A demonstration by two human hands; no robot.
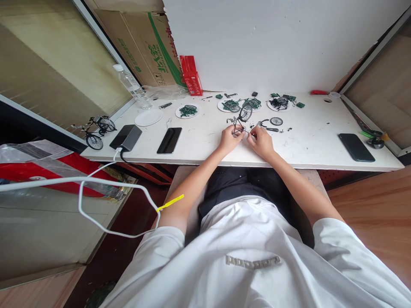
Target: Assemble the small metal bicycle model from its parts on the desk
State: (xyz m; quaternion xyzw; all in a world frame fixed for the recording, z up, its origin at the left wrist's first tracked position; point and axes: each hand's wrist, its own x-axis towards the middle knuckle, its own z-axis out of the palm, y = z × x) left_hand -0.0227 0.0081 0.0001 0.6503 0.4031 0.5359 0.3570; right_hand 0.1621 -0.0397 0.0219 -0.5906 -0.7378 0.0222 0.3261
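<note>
- A partly assembled model bike (241,119) is held over the tabletop (199,143), near its front edge and in front of the torso.
- Its frame is gripped in the fingers of the left hand (230,140); that grip is closed. One wheel (245,113) is carried at the far end of the frame.
- A thin part (246,131) is pinched between the fingertips of the right hand (261,142), just beside the frame. Its kind is too small to tell.
- A loose wheel (276,121) is found beyond the right hand, with small black parts (263,123) scattered near it.
- Green parts (188,111) are heaped on the left plate (177,113). More green pieces are held on the middle plate (220,106), just behind the model bike.
- Black parts are piled on the right plate (270,107); green blocks (300,105) are noted beside it.
- A second bike (104,124), with two wheels, is placed at the left end, near a dark box (126,137) into which a white cable (117,150) is plugged.
- A phone (169,140) is laid left of the hands; another phone (356,147) is laid at far right.
</note>
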